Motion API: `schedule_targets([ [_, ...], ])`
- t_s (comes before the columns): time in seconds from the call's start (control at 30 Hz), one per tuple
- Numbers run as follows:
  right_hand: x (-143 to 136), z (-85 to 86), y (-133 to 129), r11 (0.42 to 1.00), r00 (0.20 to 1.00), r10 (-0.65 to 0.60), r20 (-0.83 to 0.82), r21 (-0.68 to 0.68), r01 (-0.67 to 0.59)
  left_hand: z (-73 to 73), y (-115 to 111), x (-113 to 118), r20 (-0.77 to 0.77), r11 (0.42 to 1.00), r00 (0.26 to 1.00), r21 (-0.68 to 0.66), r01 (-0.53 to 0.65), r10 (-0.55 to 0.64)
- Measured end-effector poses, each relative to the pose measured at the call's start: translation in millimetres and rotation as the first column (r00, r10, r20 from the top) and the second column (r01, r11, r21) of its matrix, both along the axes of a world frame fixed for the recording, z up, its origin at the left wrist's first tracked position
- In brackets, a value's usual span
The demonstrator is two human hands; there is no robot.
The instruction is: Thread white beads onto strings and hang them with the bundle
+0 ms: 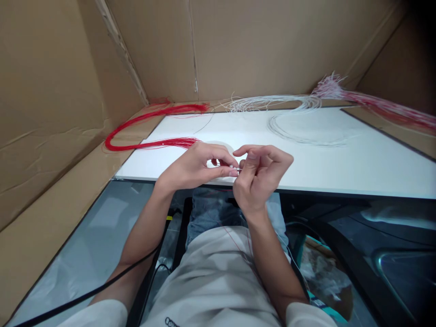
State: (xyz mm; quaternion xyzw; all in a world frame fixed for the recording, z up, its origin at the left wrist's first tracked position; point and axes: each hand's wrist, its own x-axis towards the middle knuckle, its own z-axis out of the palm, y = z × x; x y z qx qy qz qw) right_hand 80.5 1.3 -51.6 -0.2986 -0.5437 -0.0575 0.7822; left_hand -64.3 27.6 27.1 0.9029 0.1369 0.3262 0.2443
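Observation:
Both hands meet over the front edge of the white board. My left hand [200,164] pinches a small white piece [239,169] between thumb and fingertips; its kind is too small to tell. Close against it, my right hand [260,175] is closed, thumb pressed to the curled fingers, with the held part mostly hidden. Thin red wires [235,240] trail over the shirt up toward my right wrist. A pale wire [289,252] hangs beside my right forearm. Left of the hands, a bundle of red wires [117,144] lies bent in a U, one end by my left hand.
The white board [340,168] bears a looped bundle of white wires [293,105] at the back. A red-and-white wire bundle [381,102] lies at the far right. Cardboard walls [255,50] enclose the back and sides. Below right stands an open box with clear plastic bags [327,272].

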Motion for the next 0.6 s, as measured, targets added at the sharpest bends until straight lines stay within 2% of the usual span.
schedule_targets([
  [0.17, -5.6, -0.3, 1.5, 1.0, 0.997, 0.012, -0.077, 0.029, -0.009, -0.1, 1.7, -0.1, 0.014, 0.997, 1.0, -0.078, 0.022, -0.021],
  [0.37, -3.7, -7.2, 3.0, 0.998, 1.0, -0.017, -0.012, -0.055, 0.017, -0.8, 7.9, -2.2, -0.005, 0.991, 0.999, -0.124, -0.041, 0.041],
  [0.6, -6.2, -7.8, 3.3, 0.979, 0.992, -0.023, 0.124, -0.2, 0.048, -6.9, 23.9, -11.5, -0.083, 0.975, 0.993, -0.202, -0.097, 0.081],
])
